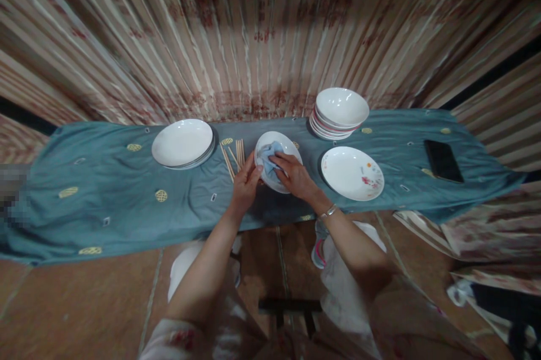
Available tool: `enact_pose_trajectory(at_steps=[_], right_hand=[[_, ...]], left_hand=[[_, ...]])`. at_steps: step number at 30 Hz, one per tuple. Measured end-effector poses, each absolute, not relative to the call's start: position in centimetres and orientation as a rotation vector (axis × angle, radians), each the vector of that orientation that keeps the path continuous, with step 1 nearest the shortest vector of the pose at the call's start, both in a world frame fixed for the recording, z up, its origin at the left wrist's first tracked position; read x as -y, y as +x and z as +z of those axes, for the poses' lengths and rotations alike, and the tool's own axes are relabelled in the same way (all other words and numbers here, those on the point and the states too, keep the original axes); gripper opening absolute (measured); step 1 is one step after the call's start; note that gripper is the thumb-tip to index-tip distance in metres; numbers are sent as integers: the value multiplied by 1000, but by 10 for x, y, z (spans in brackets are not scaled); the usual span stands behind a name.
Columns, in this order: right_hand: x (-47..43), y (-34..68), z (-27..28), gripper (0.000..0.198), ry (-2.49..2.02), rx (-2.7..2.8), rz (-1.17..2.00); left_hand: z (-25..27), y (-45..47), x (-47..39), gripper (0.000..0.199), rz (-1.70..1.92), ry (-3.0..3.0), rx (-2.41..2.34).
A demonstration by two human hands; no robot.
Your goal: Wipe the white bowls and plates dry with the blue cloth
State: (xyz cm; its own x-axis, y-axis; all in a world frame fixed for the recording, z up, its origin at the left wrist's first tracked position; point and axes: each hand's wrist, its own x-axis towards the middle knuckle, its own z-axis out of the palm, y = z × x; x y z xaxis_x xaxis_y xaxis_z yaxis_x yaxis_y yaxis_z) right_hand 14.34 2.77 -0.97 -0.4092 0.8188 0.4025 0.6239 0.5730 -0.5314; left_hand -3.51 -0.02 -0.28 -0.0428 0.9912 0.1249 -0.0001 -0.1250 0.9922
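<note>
Head view, with the white bowl (276, 183) at the clock's centre and 12 o'clock towards the curtain (262, 39): this bowl sits between the person's two hands, above the near half of the long table's teal cover (127, 191), though whether its base touches the fabric cannot be told. The left hand (245, 182) grips the bowl's rim from about 8 o'clock, thumb near the inner edge and the remaining fingers mostly hidden behind the wall. Coming in from about 4 o'clock, the right hand (296, 176) holds a crumpled pale blue cloth (269, 152) against the bowl's inside, its fingers bent over the fabric; a silver bracelet (328, 212) circles that wrist. Just beside the left hand, at 9 o'clock, wooden chopsticks (240, 151) lie on the cover, some close together and others splayed at an angle. Farther out at 9 o'clock stands a stack of white plates (181, 142). At 2 o'clock a stack of bowls (341, 109) rises near the table's far edge, with reddish bands showing on the sides. Close by at 3 o'clock lies an oval-looking white plate (346, 171) with red and orange flowers on its right part, and well beyond it, also at 3 o'clock, a flat black phone or tablet (443, 161). Brown floor tiles (105, 292) spread out around 7 o'clock.
</note>
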Motion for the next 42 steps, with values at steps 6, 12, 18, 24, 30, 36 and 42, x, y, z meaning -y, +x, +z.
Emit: enact_pose_trajectory(at_steps=[6,12,18,24,30,36,42], right_hand=[[-41,147,-12,42,-1164,2161,439],[-51,150,-17,44,-1198,2159,384],[-49,152,-4,46,-1369,2291,222],[-41,155,6,43,-1578,2406,80],[-34,161,8,37,-1646,2506,67],[-18,164,15,31,-1648,2582,102],[0,168,30,30,-1606,2659,247]], left_hand=[[0,-34,1,68,1321,1266,-1164],[0,-33,2,70,1318,1284,-1189],[-3,-32,1,68,1350,1269,-1166],[0,-31,2,68,1352,1259,-1161],[2,-32,1,68,1347,1237,-1168],[0,-33,0,69,1343,1251,-1193],[0,-33,0,65,1354,1317,-1197]])
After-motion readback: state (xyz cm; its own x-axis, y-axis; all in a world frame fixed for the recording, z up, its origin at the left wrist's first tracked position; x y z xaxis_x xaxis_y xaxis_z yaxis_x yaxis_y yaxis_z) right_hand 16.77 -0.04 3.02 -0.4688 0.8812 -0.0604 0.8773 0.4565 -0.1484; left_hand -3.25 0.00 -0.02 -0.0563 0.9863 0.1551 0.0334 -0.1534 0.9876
